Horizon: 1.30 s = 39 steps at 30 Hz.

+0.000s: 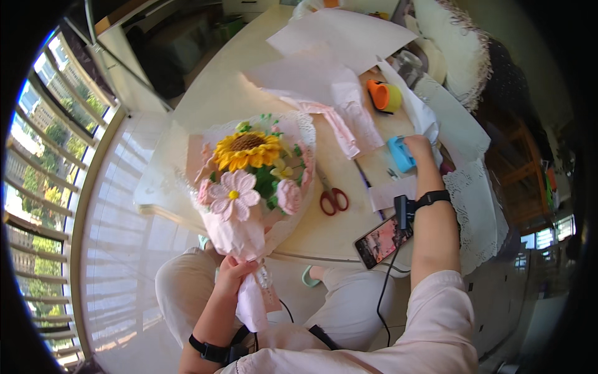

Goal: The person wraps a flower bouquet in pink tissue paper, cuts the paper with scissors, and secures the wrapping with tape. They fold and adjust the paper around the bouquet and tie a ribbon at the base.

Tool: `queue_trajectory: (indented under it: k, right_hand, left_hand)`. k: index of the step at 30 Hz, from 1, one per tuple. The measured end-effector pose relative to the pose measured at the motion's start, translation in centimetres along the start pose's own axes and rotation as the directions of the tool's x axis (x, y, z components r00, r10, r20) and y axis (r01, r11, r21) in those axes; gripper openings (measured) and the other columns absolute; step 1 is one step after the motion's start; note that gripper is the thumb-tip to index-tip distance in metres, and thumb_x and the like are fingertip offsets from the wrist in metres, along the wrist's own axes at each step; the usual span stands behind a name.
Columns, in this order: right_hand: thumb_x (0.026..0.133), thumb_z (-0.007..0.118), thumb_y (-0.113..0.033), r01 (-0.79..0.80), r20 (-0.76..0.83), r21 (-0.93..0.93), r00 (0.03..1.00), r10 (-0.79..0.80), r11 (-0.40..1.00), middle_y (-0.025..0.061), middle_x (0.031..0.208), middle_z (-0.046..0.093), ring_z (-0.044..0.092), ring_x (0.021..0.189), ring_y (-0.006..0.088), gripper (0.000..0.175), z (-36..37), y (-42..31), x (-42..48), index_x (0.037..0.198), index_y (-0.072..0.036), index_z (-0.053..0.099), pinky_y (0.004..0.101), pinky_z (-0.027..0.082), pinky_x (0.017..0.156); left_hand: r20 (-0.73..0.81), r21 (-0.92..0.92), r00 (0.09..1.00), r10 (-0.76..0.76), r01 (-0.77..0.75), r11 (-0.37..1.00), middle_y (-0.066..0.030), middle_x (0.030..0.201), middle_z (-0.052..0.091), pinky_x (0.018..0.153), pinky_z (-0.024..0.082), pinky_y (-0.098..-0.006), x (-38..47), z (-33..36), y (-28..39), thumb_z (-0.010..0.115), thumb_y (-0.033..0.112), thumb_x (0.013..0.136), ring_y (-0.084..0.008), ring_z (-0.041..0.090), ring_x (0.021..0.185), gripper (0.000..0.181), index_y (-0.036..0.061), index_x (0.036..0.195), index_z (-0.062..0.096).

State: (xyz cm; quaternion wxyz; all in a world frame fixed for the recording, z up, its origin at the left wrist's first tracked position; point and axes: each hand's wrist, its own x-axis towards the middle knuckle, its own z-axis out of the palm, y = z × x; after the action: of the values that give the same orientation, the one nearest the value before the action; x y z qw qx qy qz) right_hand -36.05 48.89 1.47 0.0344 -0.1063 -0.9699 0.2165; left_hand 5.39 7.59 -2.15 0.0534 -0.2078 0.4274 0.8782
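My left hand grips the gathered stem end of a wrapped bouquet of crocheted flowers, held tilted over my lap and the table's near edge. The bouquet has a large yellow sunflower, a pale pink daisy and a pink rose among green leaves. White lace and pale pink paper surround them. Out to the right, my right hand has its fingers closed around the end of a light blue tape dispenser on the table. My fingertips there are partly hidden.
Red-handled scissors lie right of the bouquet. A lit smartphone rests near the table's front edge, with a cable passing beside it. Farther back are an orange tape dispenser, crumpled pink paper and a white sheet.
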Motion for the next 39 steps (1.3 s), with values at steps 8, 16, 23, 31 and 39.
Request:
queue_trajectory:
  k: [8,16,23,31,39]
  right_hand:
    - [0.08,0.062,-0.014,0.033,0.255,0.832,0.864,-0.435,0.553,-0.0009,0.074,0.056,0.049,0.065,0.0073,0.012,-9.8,-7.5,-13.6,0.086,-0.004,0.062,0.0212,0.038,0.06]
    - [0.091,0.055,-0.005,-0.049,0.653,0.745,0.257,-0.712,0.666,0.001,0.088,0.056,0.049,0.078,0.007,0.004,-1.1,-16.0,-38.9,0.09,-0.002,0.057,0.0219,0.042,0.073]
    - [0.09,0.056,-0.009,0.526,0.374,0.514,0.573,-0.729,0.678,0.0052,0.076,0.062,0.056,0.07,0.0118,0.012,2.6,-18.4,-41.1,0.086,0.002,0.058,0.0297,0.046,0.063]
    - [0.088,0.06,-0.01,0.271,0.451,0.612,0.652,-0.61,0.743,0.0088,0.084,0.068,0.061,0.076,0.0123,0.016,4.6,-17.9,-40.7,0.098,0.002,0.064,0.0276,0.05,0.07]
    - [0.086,0.063,-0.009,0.133,0.497,0.671,0.648,-0.577,0.729,0.0057,0.083,0.067,0.06,0.075,0.0099,0.016,5.4,-17.1,-39.5,0.095,0.004,0.065,0.026,0.05,0.069]
  left_hand:
    - [-0.038,-0.071,0.998,-0.056,0.053,0.996,-0.0017,0.093,0.062,0.078,0.048,-0.0277,-0.2,0.7,0.3,0.066,-0.002,0.075,-0.0119,0.06,0.084,0.032,0.0027,0.106,0.058]
    - [-0.032,-0.087,0.999,-0.025,0.022,0.996,-0.004,0.097,0.062,0.076,0.05,-0.03,-0.4,1.5,0.2,0.067,-0.001,0.076,-0.0133,0.061,0.084,0.036,0.0034,0.11,0.055]
    - [0.065,-0.242,0.997,0.039,-0.022,0.97,-0.0078,0.103,0.063,0.079,0.053,-0.0314,0.5,0.9,-1.3,0.066,-0.006,0.077,-0.0168,0.064,0.09,0.042,0.0017,0.115,0.051]
    - [0.089,-0.298,0.996,0.017,0.011,0.954,-0.0083,0.102,0.063,0.076,0.054,-0.0341,0.7,0.8,-2.6,0.064,0.004,0.084,-0.0177,0.065,0.086,0.033,0.0041,0.114,0.052]
    - [0.11,-0.486,0.994,0.021,0.036,0.873,-0.005,0.096,0.057,0.078,0.048,-0.026,0.2,0.4,-2.5,0.056,0.004,0.091,-0.0134,0.057,0.087,0.012,0.0055,0.101,0.049]
